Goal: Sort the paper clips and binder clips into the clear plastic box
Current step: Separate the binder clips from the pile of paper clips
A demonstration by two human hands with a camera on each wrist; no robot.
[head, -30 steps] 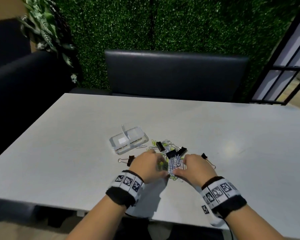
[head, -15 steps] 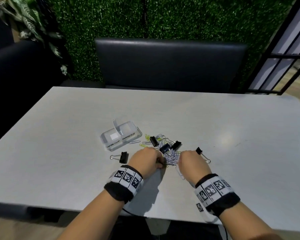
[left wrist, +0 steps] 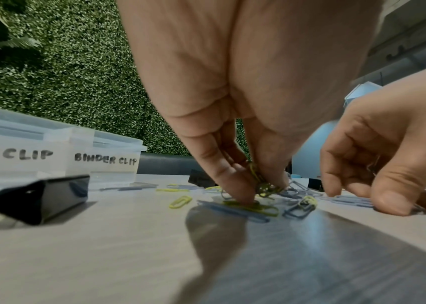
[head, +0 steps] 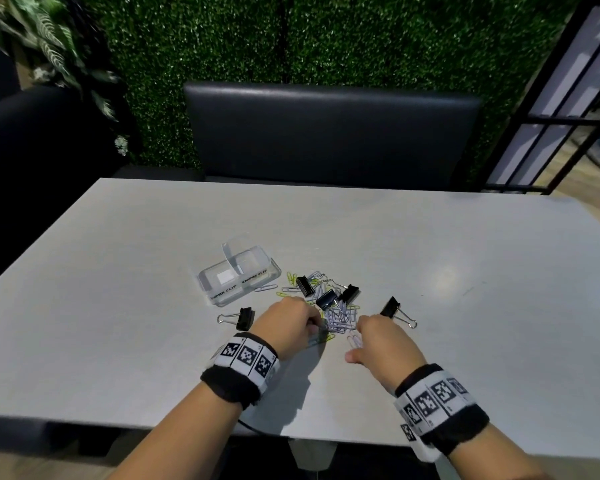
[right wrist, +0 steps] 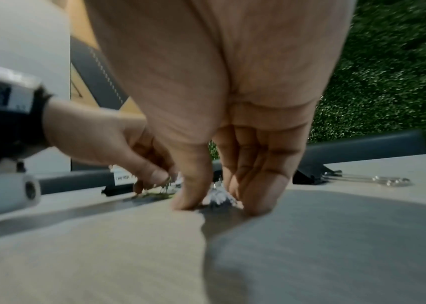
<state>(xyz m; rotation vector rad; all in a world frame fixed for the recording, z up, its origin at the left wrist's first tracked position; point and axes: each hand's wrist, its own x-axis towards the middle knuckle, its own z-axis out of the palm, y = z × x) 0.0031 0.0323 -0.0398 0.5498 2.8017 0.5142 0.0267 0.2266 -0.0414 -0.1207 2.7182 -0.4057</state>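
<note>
The clear plastic box [head: 238, 277] stands open at centre left, its two compartments labelled for paper clips and "BINDER CLIP" [left wrist: 105, 160]. Right of it lies a loose pile of yellow and pale paper clips [head: 340, 315] with three black binder clips [head: 326, 299] on it. One more binder clip [head: 390, 307] lies to the right, and another binder clip [head: 245, 318] to the left. My left hand [head: 317, 329] pinches yellow paper clips [left wrist: 258, 181] at the pile's near left edge. My right hand [head: 354, 339] has fingertips and thumb on the table around a small bunch of pale paper clips [right wrist: 219, 195].
The white table [head: 118, 341] ends just below my wrists. A dark bench [head: 326, 133] and a green hedge wall stand beyond the far edge, with a dark seat at the left. Single paper clips [head: 265, 288] lie scattered beside the box.
My right hand has drawn back toward me and spread its thumb, uncovering more of the pile. My left hand stays at the pile's left edge, still pinching clips.
</note>
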